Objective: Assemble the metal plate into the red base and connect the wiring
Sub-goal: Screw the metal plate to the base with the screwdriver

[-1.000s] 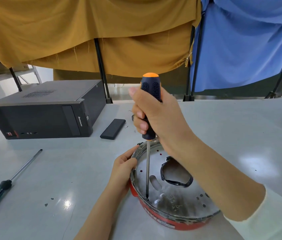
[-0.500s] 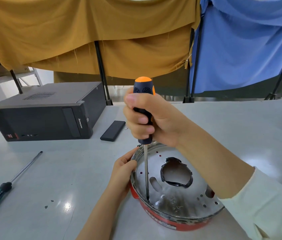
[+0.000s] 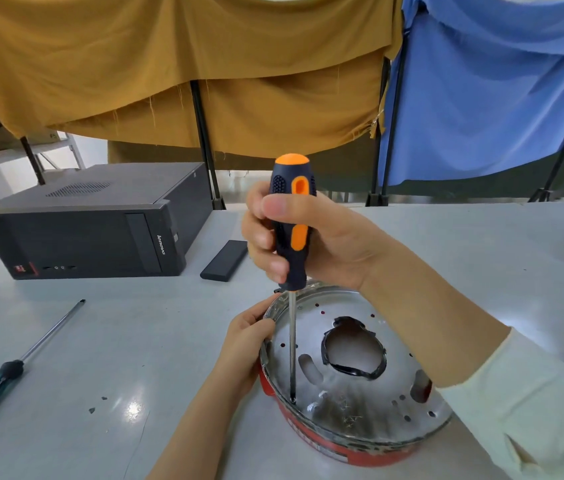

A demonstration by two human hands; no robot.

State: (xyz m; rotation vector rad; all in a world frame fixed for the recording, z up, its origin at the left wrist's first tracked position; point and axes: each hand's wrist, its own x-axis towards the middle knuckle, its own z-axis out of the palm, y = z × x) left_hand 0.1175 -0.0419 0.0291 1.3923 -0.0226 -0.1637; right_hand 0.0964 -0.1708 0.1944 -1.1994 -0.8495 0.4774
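Note:
A shiny round metal plate with a large centre hole and several small holes sits inside the red base at the table's near edge. My right hand is closed around the black and orange handle of a screwdriver. The screwdriver stands upright, and its tip rests in a hole at the plate's near left side. My left hand grips the left rim of the plate and base. No wiring is visible.
A black desktop computer case lies at the back left, with a flat black box beside it. A green-handled screwdriver lies on the white table at the left. Small dark scraps dot the table. Cloth-draped racks stand behind.
My right hand has turned on the screwdriver handle, thumb now across its front, and the orange stripe faces me. The tip stays in the same hole. My left hand has not moved.

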